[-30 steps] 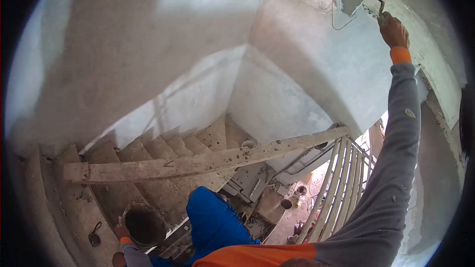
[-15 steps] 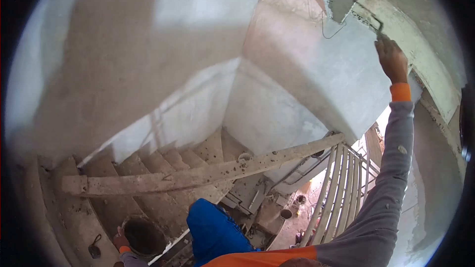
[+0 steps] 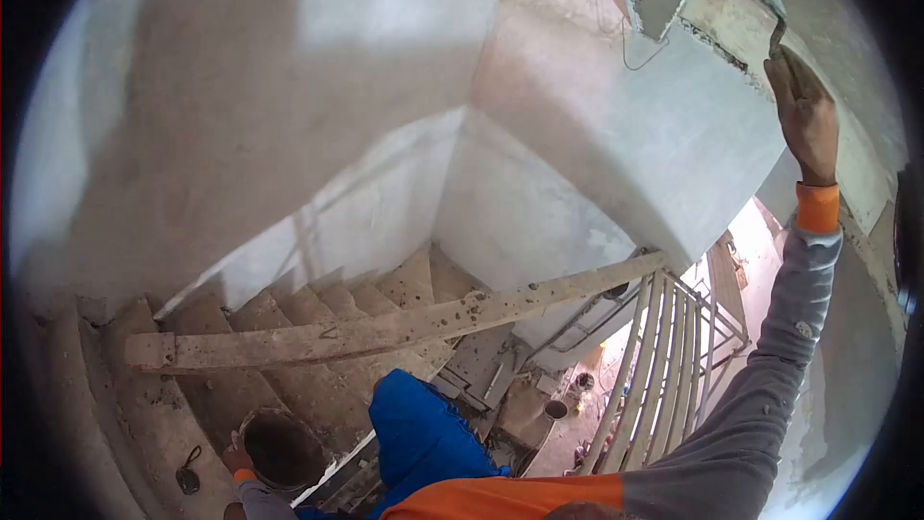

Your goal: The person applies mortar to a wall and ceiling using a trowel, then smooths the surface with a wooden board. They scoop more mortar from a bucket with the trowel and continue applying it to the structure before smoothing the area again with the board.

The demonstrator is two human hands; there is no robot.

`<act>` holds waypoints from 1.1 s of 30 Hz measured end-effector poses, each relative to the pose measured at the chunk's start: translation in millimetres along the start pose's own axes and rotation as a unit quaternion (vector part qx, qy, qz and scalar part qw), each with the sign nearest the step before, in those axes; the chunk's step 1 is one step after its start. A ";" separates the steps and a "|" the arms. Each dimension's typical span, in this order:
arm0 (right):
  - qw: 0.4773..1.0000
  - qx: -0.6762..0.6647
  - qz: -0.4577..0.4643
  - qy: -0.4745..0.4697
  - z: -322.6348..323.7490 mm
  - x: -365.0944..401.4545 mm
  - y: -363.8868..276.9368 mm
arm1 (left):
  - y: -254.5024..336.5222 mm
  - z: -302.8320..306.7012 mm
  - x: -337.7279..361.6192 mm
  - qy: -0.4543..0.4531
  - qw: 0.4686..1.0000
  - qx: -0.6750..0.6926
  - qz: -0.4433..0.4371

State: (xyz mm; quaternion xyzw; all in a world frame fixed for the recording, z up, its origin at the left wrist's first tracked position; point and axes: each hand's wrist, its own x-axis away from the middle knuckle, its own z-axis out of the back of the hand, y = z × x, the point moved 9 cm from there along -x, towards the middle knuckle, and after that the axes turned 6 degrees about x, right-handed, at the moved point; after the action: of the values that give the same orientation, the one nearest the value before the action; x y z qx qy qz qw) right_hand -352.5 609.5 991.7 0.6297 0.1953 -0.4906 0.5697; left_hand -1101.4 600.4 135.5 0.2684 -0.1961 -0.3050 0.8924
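Above the V-marked plank (image 3: 404, 327), right hand (image 3: 807, 116) snug around a tool handle (image 3: 778, 33); below, left hand (image 3: 235, 455) at bucket (image 3: 272, 414), grip unclear.

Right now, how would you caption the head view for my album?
By the stairs: right hand raised with a tool, left hand beside a bucket.

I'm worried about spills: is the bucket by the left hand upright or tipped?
Upright: the bucket stands beside the left hand, its round mouth facing up.
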 end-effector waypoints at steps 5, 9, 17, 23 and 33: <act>0.998 -0.060 -0.006 0.016 27.9 8.5 -10.0 | 4.4 -3.2 -0.4 -0.020 0.998 -0.047 -0.030; 0.998 -0.061 0.009 0.017 31.1 7.4 -13.6 | -0.6 -6.2 3.6 0.000 1.000 -0.009 0.030; 1.000 0.025 0.009 -0.013 -28.4 5.9 36.6 | -5.2 -13.9 -3.5 -0.024 0.999 -0.017 0.031; 0.989 0.075 -0.064 -0.110 -85.9 19.2 86.7 | 7.6 6.5 15.2 0.028 0.999 0.011 0.031; 0.992 0.062 -0.079 -0.082 -73.0 16.0 58.0 | 33.7 12.4 35.1 -0.024 1.000 0.002 0.002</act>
State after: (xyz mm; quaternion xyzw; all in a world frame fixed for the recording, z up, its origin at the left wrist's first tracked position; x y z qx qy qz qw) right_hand -269.8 654.9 999.2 0.6041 0.1665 -0.5954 0.5028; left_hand -1067.1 595.7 171.8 0.2627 -0.2181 -0.3093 0.8875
